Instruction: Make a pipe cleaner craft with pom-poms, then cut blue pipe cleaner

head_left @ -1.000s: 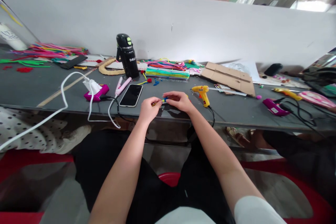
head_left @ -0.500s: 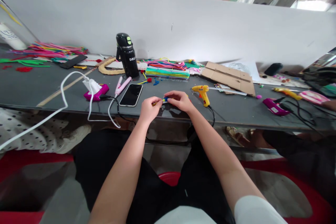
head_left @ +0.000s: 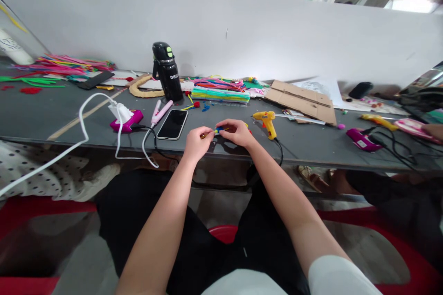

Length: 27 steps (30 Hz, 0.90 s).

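Note:
My left hand (head_left: 198,144) is closed in a pinch on a thin yellowish pipe cleaner, mostly covered by the fingers. Close beside it, my right hand (head_left: 238,133) curves over and pinches a small blue and yellow pipe cleaner piece (head_left: 218,130) between the two hands. Whether both hands grip one joined piece I cannot tell. Both are just above the front of the dark grey table (head_left: 221,151). Left of my hands lies a phone (head_left: 173,125); on the right a yellow glue gun (head_left: 266,123) rests with its clear stick.
A black bottle (head_left: 168,73) stands behind the phone. Pink tongs-like tool (head_left: 160,113), purple power sockets (head_left: 127,121), and white and black cords lie leftward. Pipe cleaner bundles (head_left: 221,94) and cardboard (head_left: 301,101) line the back. A co-worker's hand (head_left: 432,132) is at far right.
My right fingers have shifted slightly on the small blue and yellow piece, while my left hand stays almost still. The co-worker's hand at far right has come further into view.

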{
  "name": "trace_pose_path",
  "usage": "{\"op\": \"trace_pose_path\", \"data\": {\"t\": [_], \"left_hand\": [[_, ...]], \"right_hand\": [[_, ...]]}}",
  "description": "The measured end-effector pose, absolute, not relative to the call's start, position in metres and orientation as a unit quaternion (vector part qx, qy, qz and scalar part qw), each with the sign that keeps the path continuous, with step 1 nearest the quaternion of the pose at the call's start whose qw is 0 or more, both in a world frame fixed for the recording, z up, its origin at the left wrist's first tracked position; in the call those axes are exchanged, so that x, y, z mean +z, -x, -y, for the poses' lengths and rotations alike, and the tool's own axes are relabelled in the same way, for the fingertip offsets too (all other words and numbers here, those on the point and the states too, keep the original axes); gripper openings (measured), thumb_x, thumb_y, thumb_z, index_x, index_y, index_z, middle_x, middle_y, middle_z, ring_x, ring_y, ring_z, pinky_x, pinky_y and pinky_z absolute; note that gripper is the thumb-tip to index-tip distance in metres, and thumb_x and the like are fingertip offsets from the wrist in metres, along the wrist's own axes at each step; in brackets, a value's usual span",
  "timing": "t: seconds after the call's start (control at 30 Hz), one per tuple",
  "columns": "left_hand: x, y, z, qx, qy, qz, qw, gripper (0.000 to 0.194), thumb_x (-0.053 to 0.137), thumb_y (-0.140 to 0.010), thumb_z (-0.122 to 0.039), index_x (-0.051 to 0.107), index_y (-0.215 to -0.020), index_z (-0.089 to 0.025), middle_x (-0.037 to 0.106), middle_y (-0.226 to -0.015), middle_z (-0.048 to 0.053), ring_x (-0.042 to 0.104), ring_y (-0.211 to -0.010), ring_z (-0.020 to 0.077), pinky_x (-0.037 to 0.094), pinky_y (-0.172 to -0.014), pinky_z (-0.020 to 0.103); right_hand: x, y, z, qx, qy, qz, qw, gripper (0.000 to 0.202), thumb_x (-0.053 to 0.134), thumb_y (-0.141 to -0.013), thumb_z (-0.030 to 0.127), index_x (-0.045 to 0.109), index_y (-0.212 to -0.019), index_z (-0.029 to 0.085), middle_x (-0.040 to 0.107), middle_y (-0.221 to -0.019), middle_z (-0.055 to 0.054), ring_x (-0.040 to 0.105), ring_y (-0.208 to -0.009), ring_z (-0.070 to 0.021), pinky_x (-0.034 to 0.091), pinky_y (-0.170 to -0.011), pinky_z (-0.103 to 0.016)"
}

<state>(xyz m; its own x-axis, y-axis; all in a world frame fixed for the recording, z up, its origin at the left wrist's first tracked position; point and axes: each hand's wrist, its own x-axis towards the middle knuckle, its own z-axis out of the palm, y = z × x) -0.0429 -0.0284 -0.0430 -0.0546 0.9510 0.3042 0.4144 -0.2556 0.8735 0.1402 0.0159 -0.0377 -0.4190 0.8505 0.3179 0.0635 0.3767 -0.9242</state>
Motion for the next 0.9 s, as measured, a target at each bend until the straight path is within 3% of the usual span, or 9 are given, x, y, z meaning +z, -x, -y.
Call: {"op": "trace_pose_path", "data": {"t": [0.2, 0.27, 0.37, 0.47, 0.57, 0.7, 0.9], "left_hand": [[-0.041, 0.043, 0.031, 0.475, -0.629, -0.552, 0.271, 0.022, 0.063, -0.080, -0.037, 0.074, -0.080, -0.018, 0.072, -0.075, 0.006, 0.064, -0.072, 0.0195, 0.046, -0.069, 0.028], [-0.042, 0.043, 0.029, 0.486, -0.616, -0.558, 0.269, 0.022, 0.063, -0.080, -0.037, 0.074, -0.081, -0.018, 0.072, -0.073, 0.005, 0.064, -0.070, 0.0192, 0.046, -0.069, 0.029], [-0.044, 0.042, 0.026, 0.522, -0.578, -0.567, 0.268, 0.022, 0.064, -0.079, -0.037, 0.073, -0.081, -0.018, 0.070, -0.071, 0.005, 0.063, -0.069, 0.0189, 0.046, -0.068, 0.028], [-0.042, 0.040, 0.024, 0.576, -0.519, -0.560, 0.293, 0.022, 0.065, -0.078, -0.037, 0.071, -0.080, -0.016, 0.067, -0.067, 0.003, 0.061, -0.065, 0.0163, 0.045, -0.065, 0.027], [-0.035, 0.040, 0.025, 0.636, -0.413, -0.526, 0.384, 0.024, 0.067, -0.075, -0.039, 0.066, -0.081, -0.016, 0.059, -0.060, -0.001, 0.047, -0.047, 0.0094, 0.035, -0.047, 0.023], [-0.023, 0.048, 0.030, 0.705, -0.302, -0.456, 0.451, 0.024, 0.071, -0.070, -0.035, 0.062, -0.077, -0.014, 0.051, -0.058, -0.005, 0.037, -0.041, 0.0037, 0.021, -0.039, 0.019], [-0.014, 0.061, 0.034, 0.738, -0.253, -0.420, 0.464, 0.023, 0.072, -0.070, -0.032, 0.060, -0.077, -0.014, 0.052, -0.057, -0.006, 0.035, -0.040, 0.0026, 0.018, -0.038, 0.017]], "right_hand": [[-0.037, -0.142, -0.015, 0.457, 0.309, 0.706, 0.445, 0.033, 0.074, -0.073, 0.036, 0.072, -0.100, 0.017, 0.074, -0.102, -0.008, 0.070, -0.092, -0.0212, 0.056, -0.084, -0.034], [-0.037, -0.143, -0.021, 0.456, 0.307, 0.667, 0.502, 0.032, 0.072, -0.076, 0.037, 0.071, -0.102, 0.018, 0.072, -0.107, -0.008, 0.068, -0.098, -0.0209, 0.056, -0.087, -0.033], [-0.037, -0.141, -0.041, 0.410, 0.389, 0.576, 0.591, 0.032, 0.059, -0.084, 0.042, 0.067, -0.104, 0.018, 0.072, -0.101, -0.008, 0.069, -0.085, -0.0170, 0.057, -0.079, -0.031], [-0.036, -0.127, -0.072, 0.330, 0.488, 0.613, 0.526, 0.036, 0.051, -0.089, 0.045, 0.067, -0.104, 0.017, 0.072, -0.086, -0.006, 0.065, -0.071, -0.0146, 0.055, -0.070, -0.029], [-0.035, -0.102, -0.105, 0.298, 0.509, 0.673, 0.446, 0.024, 0.061, -0.085, 0.036, 0.071, -0.090, 0.015, 0.071, -0.079, -0.005, 0.065, -0.072, -0.0152, 0.054, -0.074, -0.029], [-0.040, -0.070, -0.138, 0.262, 0.549, 0.698, 0.377, 0.009, 0.066, -0.077, 0.018, 0.072, -0.084, 0.016, 0.073, -0.086, -0.005, 0.066, -0.083, -0.0171, 0.051, -0.084, -0.030], [-0.047, -0.056, -0.155, 0.221, 0.602, 0.706, 0.300, 0.013, 0.067, -0.081, 0.022, 0.074, -0.092, 0.022, 0.074, -0.098, -0.005, 0.067, -0.093, -0.0197, 0.051, -0.088, -0.031]]}}
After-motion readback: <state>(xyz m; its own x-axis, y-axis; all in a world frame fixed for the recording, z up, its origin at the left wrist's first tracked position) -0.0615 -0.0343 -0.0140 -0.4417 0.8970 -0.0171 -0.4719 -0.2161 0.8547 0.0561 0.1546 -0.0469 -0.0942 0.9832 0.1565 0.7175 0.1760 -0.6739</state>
